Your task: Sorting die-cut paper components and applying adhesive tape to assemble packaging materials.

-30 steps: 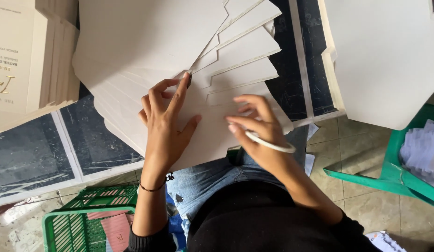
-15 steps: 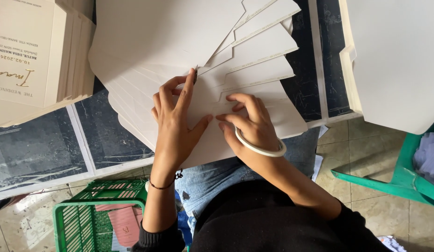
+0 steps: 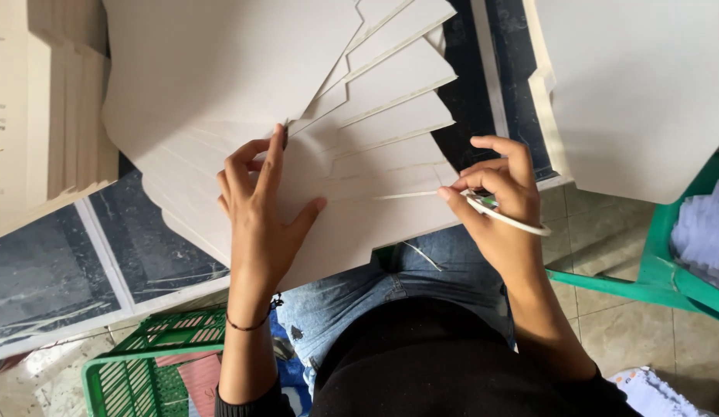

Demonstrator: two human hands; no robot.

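While the left hand [image 3: 261,220] lies flat with fingers spread on the fanned stack of pale card sheets [image 3: 352,154], its index fingertip pressed near the fan's pivot, the right hand [image 3: 495,205] pinches the right edge of one of the near sheets between thumb and forefinger, a white bangle [image 3: 508,220] across its palm. The fan rests partly on the person's lap in blue jeans [image 3: 375,289] and partly on the dark counter [image 3: 89,255]. To do this well, I would judge that the flat hand should hold firm pressure so the pivot does not slip, and the pinching hand should draw only one edge outward, level and slow. A taller pile of cards [image 3: 43,116] stands at far left; a green basket [image 3: 151,363] sits near left.
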